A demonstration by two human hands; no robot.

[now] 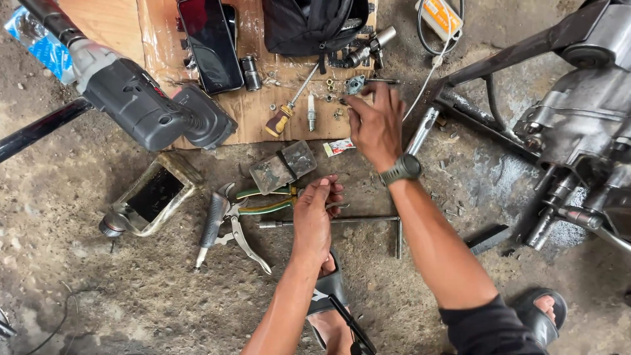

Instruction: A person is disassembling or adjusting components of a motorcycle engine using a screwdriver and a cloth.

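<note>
My right hand (376, 126), with a watch (401, 169) on its wrist, reaches onto a sheet of cardboard (250, 121). Its fingers are spread over several small nuts and a small grey metal part (355, 83), and nothing shows in its grasp. My left hand (314, 220) hangs lower, with its fingers curled together. It lies over a long T-handle rod (368, 220), beside pliers with green and yellow handles (266, 200). Whether it holds anything is hidden.
A large black power wrench (144, 98) lies at the left. On the cardboard are a dark phone (210, 43), a black bag (315, 23), a screwdriver (289, 108) and a spark plug (311, 112). Locking pliers (227, 223), a flat container (154, 194) and an engine (585, 112) surround me.
</note>
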